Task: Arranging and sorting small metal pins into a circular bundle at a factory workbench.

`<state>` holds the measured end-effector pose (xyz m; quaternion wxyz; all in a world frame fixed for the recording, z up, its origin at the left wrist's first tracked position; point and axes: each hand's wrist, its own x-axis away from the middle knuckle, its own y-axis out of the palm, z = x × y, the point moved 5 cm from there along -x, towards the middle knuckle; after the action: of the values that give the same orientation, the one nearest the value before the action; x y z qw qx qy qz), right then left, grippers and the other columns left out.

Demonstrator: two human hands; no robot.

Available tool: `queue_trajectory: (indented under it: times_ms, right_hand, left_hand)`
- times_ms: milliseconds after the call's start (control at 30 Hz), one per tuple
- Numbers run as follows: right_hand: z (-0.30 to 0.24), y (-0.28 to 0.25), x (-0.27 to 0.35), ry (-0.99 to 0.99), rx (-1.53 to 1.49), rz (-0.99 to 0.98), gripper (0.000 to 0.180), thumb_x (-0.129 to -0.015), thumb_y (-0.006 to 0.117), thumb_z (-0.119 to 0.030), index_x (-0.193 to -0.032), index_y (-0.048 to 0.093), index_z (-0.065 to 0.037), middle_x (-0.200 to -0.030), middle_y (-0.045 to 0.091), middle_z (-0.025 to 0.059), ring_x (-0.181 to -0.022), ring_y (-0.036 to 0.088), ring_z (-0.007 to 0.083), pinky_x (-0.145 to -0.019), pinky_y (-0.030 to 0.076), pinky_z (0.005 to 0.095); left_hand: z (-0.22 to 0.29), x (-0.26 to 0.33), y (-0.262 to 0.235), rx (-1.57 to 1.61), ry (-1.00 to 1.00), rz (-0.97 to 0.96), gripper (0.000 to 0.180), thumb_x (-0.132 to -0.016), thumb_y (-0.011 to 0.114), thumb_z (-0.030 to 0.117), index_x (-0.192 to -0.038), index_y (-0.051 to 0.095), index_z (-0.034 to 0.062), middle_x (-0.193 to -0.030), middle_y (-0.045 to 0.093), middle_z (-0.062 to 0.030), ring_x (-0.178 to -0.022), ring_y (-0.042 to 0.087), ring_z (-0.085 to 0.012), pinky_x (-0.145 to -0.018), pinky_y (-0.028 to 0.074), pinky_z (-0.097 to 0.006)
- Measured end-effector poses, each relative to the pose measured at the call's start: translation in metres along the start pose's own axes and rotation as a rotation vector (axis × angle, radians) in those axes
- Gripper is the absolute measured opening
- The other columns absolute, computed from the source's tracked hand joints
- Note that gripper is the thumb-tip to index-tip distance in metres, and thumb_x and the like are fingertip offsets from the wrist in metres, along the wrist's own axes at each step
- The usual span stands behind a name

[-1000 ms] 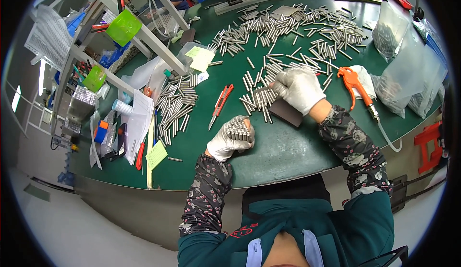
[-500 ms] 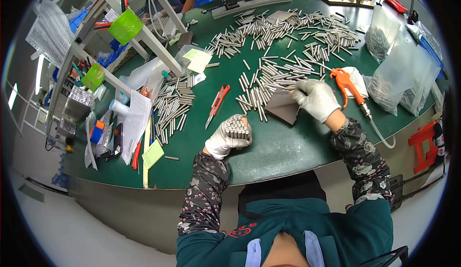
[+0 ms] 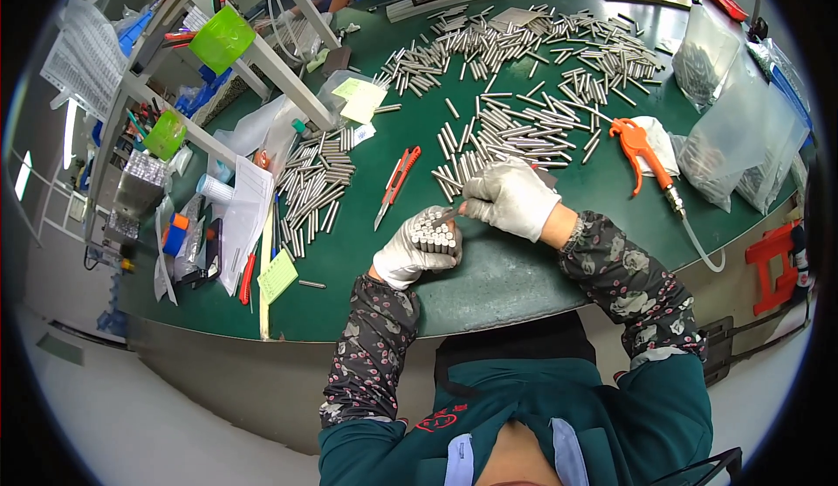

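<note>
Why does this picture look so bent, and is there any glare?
Head view: the table bows along its front edge and the corners go black, fisheye effects; same view: a pale sheen lies on the table near the right hand, and the pins glint.

1. On the right of the green table (image 3: 489, 289), an orange air gun (image 3: 640, 150) lies by a white cloth (image 3: 662, 135), its nozzle pointing far left.
2. Clear plastic bags (image 3: 731, 128) stand along the right edge.
3. A red utility knife (image 3: 399, 185) lies left of centre, blade toward the near side.
4. At near left, a yellow-green note (image 3: 279, 276) rests near a red-handled tool (image 3: 247, 278).
5. Farther left are a white paper sheet (image 3: 249, 211), a white cup (image 3: 214, 190) and a blue-and-orange roll (image 3: 175, 234).
6. A bright green holder (image 3: 221, 41) sits on the grey shelf frame (image 3: 297, 84).
7. At the far side lies a metal rail (image 3: 463, 0).
</note>
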<state>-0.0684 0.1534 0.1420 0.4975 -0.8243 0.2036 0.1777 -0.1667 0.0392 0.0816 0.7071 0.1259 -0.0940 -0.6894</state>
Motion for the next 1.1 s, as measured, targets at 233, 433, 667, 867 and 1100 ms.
queue_trajectory:
  times_ms: [233,433,667,867,1100]
  right_hand:
    - [-0.002,-0.008,0.000,-0.052,0.019,0.104,0.022,-0.074,0.063,-0.028,-0.070,0.058,-0.007,-0.061,0.053,0.0090,-0.063,0.054,0.0285,-0.057,0.039,0.0388]
    - [0.010,-0.004,0.004,-0.004,0.046,0.029,0.019,-0.074,0.064,-0.025,-0.071,0.059,-0.007,-0.059,0.054,0.0095,-0.060,0.054,0.0287,-0.056,0.039,0.0385]
    - [-0.002,-0.001,-0.001,-0.085,-0.051,0.155,0.018,-0.073,0.064,-0.023,-0.070,0.060,-0.006,-0.059,0.053,0.0110,-0.060,0.053,0.0294,-0.056,0.040,0.0395]
    - [0.011,-0.008,0.008,0.014,0.000,0.050,0.018,-0.073,0.065,-0.024,-0.069,0.060,-0.006,-0.058,0.053,0.0101,-0.059,0.053,0.0291,-0.056,0.040,0.0395]
    - [0.008,-0.006,0.003,-0.054,0.012,0.095,0.019,-0.073,0.064,-0.024,-0.069,0.058,-0.006,-0.060,0.053,0.0100,-0.060,0.053,0.0303,-0.057,0.040,0.0396]
  left_hand:
    - [0.002,-0.001,0.002,0.024,-0.037,0.008,0.043,-0.057,0.071,-0.009,-0.091,0.049,0.0040,-0.073,0.055,-0.0046,-0.065,0.052,-0.0133,-0.057,0.043,-0.025]
    - [0.001,-0.002,-0.001,0.029,-0.049,0.021,0.042,-0.056,0.070,-0.010,-0.089,0.048,0.0048,-0.073,0.054,-0.0051,-0.065,0.053,-0.0135,-0.059,0.043,-0.025]
    - [0.002,-0.001,0.003,0.060,-0.054,0.019,0.043,-0.056,0.069,-0.012,-0.091,0.048,0.0043,-0.074,0.055,-0.0064,-0.066,0.053,-0.0141,-0.059,0.043,-0.025]
    - [0.005,-0.003,0.006,-0.003,-0.024,0.014,0.044,-0.057,0.069,-0.011,-0.093,0.049,0.0034,-0.074,0.054,-0.0057,-0.066,0.052,-0.0135,-0.059,0.043,-0.025]
    - [0.002,-0.003,0.001,0.013,-0.065,-0.005,0.045,-0.057,0.070,-0.012,-0.093,0.049,0.0048,-0.074,0.054,-0.0048,-0.066,0.052,-0.0138,-0.060,0.044,-0.025]
